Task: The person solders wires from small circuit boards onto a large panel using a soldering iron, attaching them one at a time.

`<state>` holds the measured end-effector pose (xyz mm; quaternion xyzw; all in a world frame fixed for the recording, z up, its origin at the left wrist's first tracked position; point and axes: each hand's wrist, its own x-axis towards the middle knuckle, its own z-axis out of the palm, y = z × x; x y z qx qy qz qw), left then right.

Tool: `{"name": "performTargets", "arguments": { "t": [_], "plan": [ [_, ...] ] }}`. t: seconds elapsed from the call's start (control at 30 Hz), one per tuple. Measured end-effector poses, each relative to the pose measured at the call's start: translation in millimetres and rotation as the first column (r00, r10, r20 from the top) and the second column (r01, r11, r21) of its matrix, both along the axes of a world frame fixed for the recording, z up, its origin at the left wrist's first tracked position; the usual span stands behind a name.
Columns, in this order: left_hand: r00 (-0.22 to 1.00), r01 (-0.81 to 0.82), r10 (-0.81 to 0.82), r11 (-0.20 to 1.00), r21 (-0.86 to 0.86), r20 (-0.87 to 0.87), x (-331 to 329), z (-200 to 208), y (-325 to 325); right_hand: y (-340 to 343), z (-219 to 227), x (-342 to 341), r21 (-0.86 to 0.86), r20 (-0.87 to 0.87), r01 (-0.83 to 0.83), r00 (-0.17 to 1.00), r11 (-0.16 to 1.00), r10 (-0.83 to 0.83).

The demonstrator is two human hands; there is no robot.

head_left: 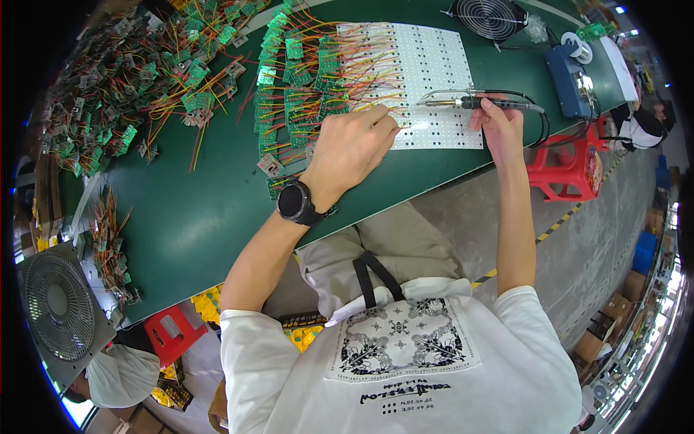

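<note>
My left hand [354,145], a black watch on its wrist, rests at the near left part of a white perforated board [448,72]. Its fingers are closed in a pinch on a thin wire, mostly hidden by the hand. In my right hand [500,130] is a soldering iron [470,103] with a thin metal tube along it. The iron lies level above the board's right side, its tip pointing left toward my left fingers. Rows of small green circuit boards [296,108] stand left of the white board, their red and yellow wires [369,61] running onto it.
A big heap of wired circuit boards [108,87] covers the table's far left. At the right stand a blue soldering station [567,83] and a solder spool [576,48]. A black fan [488,18] sits at the back. A red stool [567,170] is beside the table.
</note>
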<state>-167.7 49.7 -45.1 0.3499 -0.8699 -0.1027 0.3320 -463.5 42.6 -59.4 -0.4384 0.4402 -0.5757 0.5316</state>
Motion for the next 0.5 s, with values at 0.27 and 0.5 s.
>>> {"name": "performTargets", "arguments": {
  "t": [0.27,0.5],
  "plan": [
    [1.0,-0.004,0.004,1.0,-0.025,0.021,-1.9,-0.3,0.7,-39.9,9.2,-11.7,-0.087,-0.017,0.242,0.969,0.966,-0.245],
    [0.998,-0.045,0.038,0.982,-0.183,-0.042,1.1,14.6,2.8,-52.6,-10.7,-15.2,-0.112,0.191,0.393,0.91,0.913,-0.369]
  ]
}}
